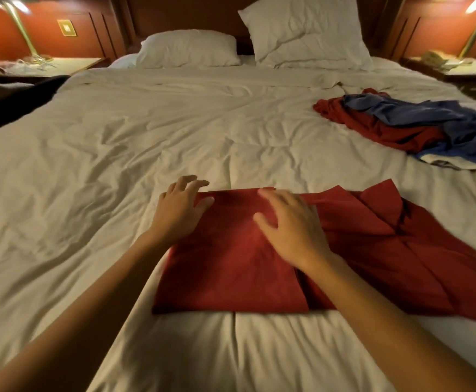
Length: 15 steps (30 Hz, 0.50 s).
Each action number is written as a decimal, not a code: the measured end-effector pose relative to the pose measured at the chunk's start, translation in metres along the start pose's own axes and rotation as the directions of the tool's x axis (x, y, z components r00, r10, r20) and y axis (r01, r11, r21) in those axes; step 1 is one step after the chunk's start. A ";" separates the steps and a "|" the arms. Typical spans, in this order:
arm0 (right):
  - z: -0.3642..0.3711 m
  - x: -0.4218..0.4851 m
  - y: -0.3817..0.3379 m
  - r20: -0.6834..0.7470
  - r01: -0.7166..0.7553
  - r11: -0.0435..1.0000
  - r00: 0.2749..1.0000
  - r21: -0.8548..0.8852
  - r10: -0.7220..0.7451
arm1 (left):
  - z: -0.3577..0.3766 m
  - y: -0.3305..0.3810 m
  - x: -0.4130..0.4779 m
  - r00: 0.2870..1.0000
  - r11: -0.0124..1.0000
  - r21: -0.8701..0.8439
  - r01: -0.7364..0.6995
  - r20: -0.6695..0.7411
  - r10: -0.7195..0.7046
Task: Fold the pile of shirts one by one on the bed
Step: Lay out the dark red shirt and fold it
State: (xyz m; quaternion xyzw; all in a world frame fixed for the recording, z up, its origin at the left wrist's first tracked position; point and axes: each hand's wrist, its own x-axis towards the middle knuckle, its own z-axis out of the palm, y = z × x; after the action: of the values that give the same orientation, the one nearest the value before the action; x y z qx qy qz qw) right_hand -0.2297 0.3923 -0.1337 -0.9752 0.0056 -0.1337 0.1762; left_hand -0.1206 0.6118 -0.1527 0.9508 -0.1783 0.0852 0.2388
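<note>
Red fabric dominated the near middle of a white, rumpled bed point(112, 142): a red shirt point(231, 267), its left part folded into a neat rectangle, its right part spread loose. The left hand point(180, 206) lay open at the fold's far left corner, fingers spread, touching the fabric's edge. The right hand point(290, 224) rested open and flat on top of the folded part, gripping nothing. Well apart, toward the far right, sat the pile of shirts point(401, 123), red, blue and white, in a crumpled heap. Two white pillows point(188, 49) leaned at the wooden headboard point(185, 12).
</note>
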 end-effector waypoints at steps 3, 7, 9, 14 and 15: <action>0.004 -0.041 -0.007 0.362 0.160 0.987 0.922 -0.034 -0.137 | 0.009 0.007 -0.026 0.979 1.000 0.012 -0.014 0.205 0.011; -0.008 -0.050 0.007 0.522 0.187 0.977 0.846 -0.100 -0.108 | 0.020 0.008 -0.049 0.935 0.996 0.079 0.035 0.348 -0.060; -0.023 -0.046 0.016 0.527 0.177 0.984 0.837 -0.009 -0.146 | 0.020 0.009 -0.051 0.943 0.996 0.082 0.041 0.327 -0.066; -0.063 -0.046 0.079 0.197 0.042 0.996 0.979 0.077 -0.057 | 0.021 0.009 -0.053 0.947 0.995 0.086 0.045 0.314 -0.070; -0.070 -0.047 0.098 0.147 -0.078 0.996 0.986 -0.032 0.082 | 0.021 0.009 -0.054 0.946 0.995 0.086 0.047 0.315 -0.072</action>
State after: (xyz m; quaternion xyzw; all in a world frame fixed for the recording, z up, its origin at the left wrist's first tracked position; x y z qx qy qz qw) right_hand -0.2904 0.2792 -0.1162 -0.9837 0.0336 -0.0537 0.1684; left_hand -0.1718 0.6101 -0.1806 0.9655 -0.1823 -0.0693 0.1727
